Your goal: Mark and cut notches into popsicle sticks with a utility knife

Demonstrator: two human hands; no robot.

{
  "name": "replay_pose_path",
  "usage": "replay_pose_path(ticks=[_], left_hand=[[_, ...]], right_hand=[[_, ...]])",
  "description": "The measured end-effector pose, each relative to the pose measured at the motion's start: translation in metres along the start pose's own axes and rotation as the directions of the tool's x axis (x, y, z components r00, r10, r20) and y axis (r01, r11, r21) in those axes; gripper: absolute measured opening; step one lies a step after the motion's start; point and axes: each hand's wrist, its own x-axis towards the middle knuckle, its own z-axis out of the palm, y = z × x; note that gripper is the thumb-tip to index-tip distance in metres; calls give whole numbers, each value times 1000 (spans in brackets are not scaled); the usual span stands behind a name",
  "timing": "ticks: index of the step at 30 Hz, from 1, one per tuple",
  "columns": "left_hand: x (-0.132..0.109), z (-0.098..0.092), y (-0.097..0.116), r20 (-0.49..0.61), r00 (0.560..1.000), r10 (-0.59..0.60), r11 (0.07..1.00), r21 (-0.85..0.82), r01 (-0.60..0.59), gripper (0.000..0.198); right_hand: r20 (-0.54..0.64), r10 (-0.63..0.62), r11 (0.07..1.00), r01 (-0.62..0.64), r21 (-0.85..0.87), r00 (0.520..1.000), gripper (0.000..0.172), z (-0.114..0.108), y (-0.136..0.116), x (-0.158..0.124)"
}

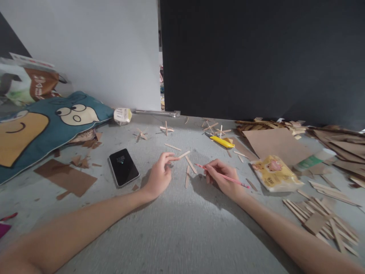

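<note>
Lying nearest on the grey tabletop (171, 239), at right: loose pile of flat wooden sticks (336, 233), small brown card piece (316, 222) on top. Purple item (3, 229) at left edge, cut off, can't identify.

Right hand (221, 175) closed around a pink pencil (232, 179), tip aimed left toward the middle sticks, eraser end sticking out past the hand. Left hand (159, 175) palm down, fingers stretched forward, fingertips at the near end of one stick (184, 154); can't tell if pinching or only touching. Second stick (191, 164) slants between the two hands, its lower end near the pencil tip; third stick (187, 177) just below it, pointing toward the wearer. Fourth stick (172, 147) lies apart, beyond the left fingers.

Black phone (123, 167) left of left hand, face up, screen dark with faint digits. Brown cardboard scraps (67, 176) further left. Right of right hand: yellow printed pack (275, 173), then white-and-green tube (315, 159) on its side against cardboard.

Farther: yellow cutter (221, 142), crossed-stick pieces (166, 129) spread across the back, small white packet (122, 115), teal cartoon cushion (61, 118) at left. Behind all: light panel (94, 49) left, black panel (256, 57) right.
</note>
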Motion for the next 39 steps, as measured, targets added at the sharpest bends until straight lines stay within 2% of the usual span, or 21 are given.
replay_pose_path(ticks=[2,5,8,11,13,18,23,31,39], left_hand=[[1,0,-2,-33,999,-3,1000,-9,2,46],[1,0,-2,-22,1000,13,1000,2,-13,42],[-1,0,3,128,989,74,995,51,-81,41],[-3,2,9,333,930,154,965,152,-214,52],[-4,2,12,383,910,159,944,212,-254,55],[-3,3,13,376,916,138,942,235,-238,55],[-4,3,13,384,915,121,942,247,-228,57],[-4,4,11,386,913,135,932,264,-250,56],[-4,4,12,408,907,101,933,279,-229,58]], right_hand=[[17,-2,1000,2,2,1000,47,-1,1,0],[71,-15,1000,15,11,997,43,-2,3,-1],[118,-33,999,32,12,992,42,-3,2,-2],[189,-31,999,29,13,981,43,-2,0,-3],[254,-18,1000,15,11,967,43,-1,1,-3],[344,-9,1000,13,-9,939,38,0,8,-2],[334,-23,997,46,-61,942,37,2,7,0],[338,-4,1000,10,-14,941,40,3,11,1],[347,24,1000,-22,-9,938,41,3,11,2]])
